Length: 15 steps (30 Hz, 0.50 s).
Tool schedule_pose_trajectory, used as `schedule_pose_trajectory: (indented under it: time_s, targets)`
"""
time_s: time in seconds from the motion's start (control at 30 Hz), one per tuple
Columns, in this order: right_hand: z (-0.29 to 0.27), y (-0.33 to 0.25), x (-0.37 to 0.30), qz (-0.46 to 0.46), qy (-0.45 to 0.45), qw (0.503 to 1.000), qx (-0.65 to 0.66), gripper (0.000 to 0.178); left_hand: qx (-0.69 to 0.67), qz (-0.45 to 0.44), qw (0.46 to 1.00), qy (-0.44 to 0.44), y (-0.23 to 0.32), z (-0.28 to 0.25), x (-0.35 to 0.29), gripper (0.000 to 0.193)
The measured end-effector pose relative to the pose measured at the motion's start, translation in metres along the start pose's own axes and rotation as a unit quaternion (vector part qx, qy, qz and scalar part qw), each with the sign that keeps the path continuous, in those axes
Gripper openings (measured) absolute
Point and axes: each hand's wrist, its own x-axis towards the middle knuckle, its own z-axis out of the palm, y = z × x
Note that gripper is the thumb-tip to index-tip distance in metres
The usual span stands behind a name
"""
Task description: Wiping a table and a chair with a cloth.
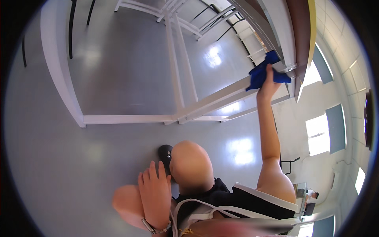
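Note:
A blue cloth [258,77] is wrapped partly over a white metal leg [221,97] of a table, close under the tabletop [302,35]. My right hand [268,89] grips the cloth against the leg, thumb on top and arm stretched out; the cloth hides most of the fingers. On my left knee [125,203] lies my left hand [155,193], fingers extended and holding nothing. A watch [149,226] and a beaded bracelet show at that wrist.
I crouch on a shiny grey floor [98,158] beside the white table frame [126,119], whose low bars cross ahead of me. More white frames [169,10] and black chair legs [72,31] stand farther off. Another person [312,195] is far away at the right, near windows.

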Motion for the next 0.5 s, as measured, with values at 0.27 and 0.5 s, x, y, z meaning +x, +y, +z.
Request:
schedule_pose_trajectory:
  time_s: [0.27,0.5]
  targets:
    - [0.006,0.002,-0.012,-0.123,0.045,0.975,-0.181,0.050,-0.030,0.036,0.999,0.013,0.002,0.000,0.003,0.042]
    - [-0.003,-0.022,-0.019,-0.321,0.017,0.894,-0.312,0.058,-0.018,0.031,0.999,0.018,0.003,-0.001,0.003,0.045]
